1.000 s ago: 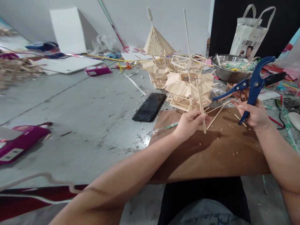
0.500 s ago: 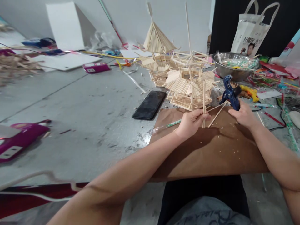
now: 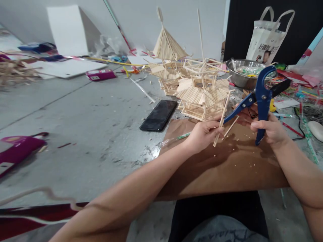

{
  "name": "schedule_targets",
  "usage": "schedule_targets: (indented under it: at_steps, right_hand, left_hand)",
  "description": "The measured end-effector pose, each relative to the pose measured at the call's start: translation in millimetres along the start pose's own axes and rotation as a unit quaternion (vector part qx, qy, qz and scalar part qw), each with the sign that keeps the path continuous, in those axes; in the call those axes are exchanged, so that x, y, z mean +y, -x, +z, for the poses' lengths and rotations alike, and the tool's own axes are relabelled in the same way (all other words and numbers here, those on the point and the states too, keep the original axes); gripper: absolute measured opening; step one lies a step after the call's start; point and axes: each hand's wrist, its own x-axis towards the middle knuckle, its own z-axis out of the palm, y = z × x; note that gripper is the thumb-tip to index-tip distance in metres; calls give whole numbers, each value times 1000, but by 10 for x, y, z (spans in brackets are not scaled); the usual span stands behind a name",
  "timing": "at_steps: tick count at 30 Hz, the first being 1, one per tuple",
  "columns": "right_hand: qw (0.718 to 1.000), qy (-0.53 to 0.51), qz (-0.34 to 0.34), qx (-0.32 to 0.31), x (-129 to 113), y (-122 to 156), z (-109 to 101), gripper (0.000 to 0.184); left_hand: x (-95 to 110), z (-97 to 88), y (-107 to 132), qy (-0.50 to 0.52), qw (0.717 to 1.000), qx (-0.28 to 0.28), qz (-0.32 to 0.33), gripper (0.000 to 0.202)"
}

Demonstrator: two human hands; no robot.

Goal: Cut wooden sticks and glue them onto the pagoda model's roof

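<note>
My left hand (image 3: 202, 136) is closed on thin wooden sticks (image 3: 224, 109), pinched between thumb and fingers and leaning up to the right. My right hand (image 3: 274, 131) holds a blue pipe cutter (image 3: 263, 101) by one handle, its hooked jaw pointing up and its handles spread wide. The cutter's other handle reaches left, with its end close to my left fingers; whether they touch it I cannot tell. Another loose stick (image 3: 231, 127) slants beside my left fingertips. Just behind my hands stands a small pavilion model (image 3: 205, 92) built of the same sticks.
Brown paper (image 3: 202, 178) lies under my hands. A black phone (image 3: 158, 115) is to the left of the model. Behind stand a peaked-roof stick model (image 3: 169, 47), a metal bowl (image 3: 242, 79) and a white bag (image 3: 262, 43). A purple power strip (image 3: 22, 149) sits far left.
The pipe cutter has turned, opened its handles wide and come up larger in view. The sticks in my left hand have tilted to the right.
</note>
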Motion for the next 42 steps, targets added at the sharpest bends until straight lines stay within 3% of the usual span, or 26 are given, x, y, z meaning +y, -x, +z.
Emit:
schedule_targets:
  at_steps: [5, 10, 13, 16, 18, 20, 23, 26, 29, 35, 42]
  right_hand:
    - [998, -7, 29, -64, 22, 10, -23, 11]
    - [993, 8, 69, -99, 71, 9, -1, 29]
    - [992, -19, 20, -126, 48, 5, 27, 32]
    - [994, 69, -61, -65, 11, -11, -28, 32]
    - [971, 209, -119, -13, -8, -31, -107, 35]
    - [922, 352, -161, -1, -17, -58, -184, 40]
    - [852, 487, -191, -40, -4, -109, -245, 49]
    - [814, 549, -176, -78, 30, -155, -243, 51]
    - [801, 564, -166, -111, 52, -169, -218, 51]
    - [804, 539, -174, -182, 69, -132, -158, 54]
    - [801, 528, -189, -209, 71, -89, -86, 56]
  left_hand:
    - [-2, 6, 2, 8, 999, -33, -42, 23]
    - [19, 91, 38, 41, 991, -90, -91, 25]
    - [56, 108, 43, 74, 984, -107, -125, 23]
    - [94, 43, 21, 94, 981, -95, -141, 21]
    - [109, -27, -2, 87, 983, -95, -133, 19]
    - [115, -90, -23, 88, 985, -102, -112, 19]
    - [109, -136, -40, 96, 985, -110, -93, 21]
    - [97, -141, -41, 93, 985, -116, -92, 22]
    - [95, -138, -37, 87, 985, -123, -87, 22]
    - [121, -129, -42, 62, 984, -137, -97, 22]
    - [77, -112, -40, 27, 986, -126, -105, 22]
